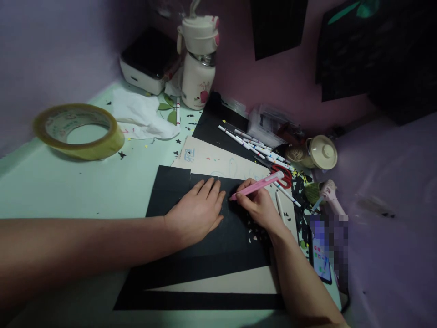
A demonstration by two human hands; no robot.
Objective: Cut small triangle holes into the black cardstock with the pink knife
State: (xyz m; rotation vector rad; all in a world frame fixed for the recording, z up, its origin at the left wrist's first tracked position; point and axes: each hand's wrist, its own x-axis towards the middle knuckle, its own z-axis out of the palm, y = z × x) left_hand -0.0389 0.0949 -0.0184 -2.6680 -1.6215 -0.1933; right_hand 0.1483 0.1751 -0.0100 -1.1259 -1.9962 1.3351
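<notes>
My left hand (198, 211) lies flat on a sheet of black paper (235, 253), its fingers stretched toward the back. In my right hand (261, 205) is a pink pen-like cutter (257, 186), slanted up to the right. Its tip meets the black paper just right of my left fingers; whether a blade or a nib sits there is too small to tell. Small cut scraps (254, 234) lie beside my right wrist. Beneath the black paper is a pale drawn-on sheet (201, 155).
Behind lie several white markers (252, 145) and red-handled scissors (282, 175). A tape roll (82, 148) sits at left, with a white bottle (199, 77) at the back. On the right are a pink glue gun (331, 196) and a phone (320, 255).
</notes>
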